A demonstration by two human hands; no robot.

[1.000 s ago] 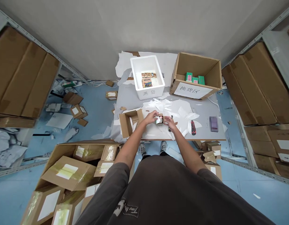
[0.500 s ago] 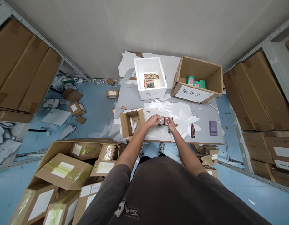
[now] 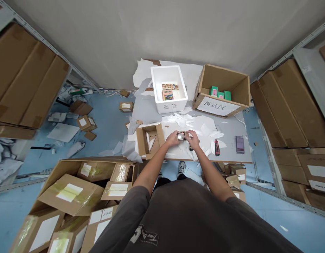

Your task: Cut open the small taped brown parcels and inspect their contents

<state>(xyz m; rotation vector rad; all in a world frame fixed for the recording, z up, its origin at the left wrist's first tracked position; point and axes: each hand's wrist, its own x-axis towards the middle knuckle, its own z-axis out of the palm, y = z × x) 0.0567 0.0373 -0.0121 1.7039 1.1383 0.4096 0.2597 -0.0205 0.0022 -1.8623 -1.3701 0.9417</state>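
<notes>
Between my two hands, over the table's front edge, is a small brown box with a shiny silver round object showing in it. My left hand is closed on the box's left side. My right hand is closed on its right side, fingers at the rim. What the silver object is, I cannot make out. To the left of my hands stands an open cardboard box with white paper inside. A red and black tool, perhaps a cutter, lies to the right.
A white foam box holding packets stands at the back of the table. Beside it, a large carton contains green boxes. Paper scraps lie in the middle. A big carton full of parcels is at my left; shelves flank both sides.
The silver object in the small box now shows more plainly, its shiny face upward. My right hand has shifted slightly along the box's right side.
</notes>
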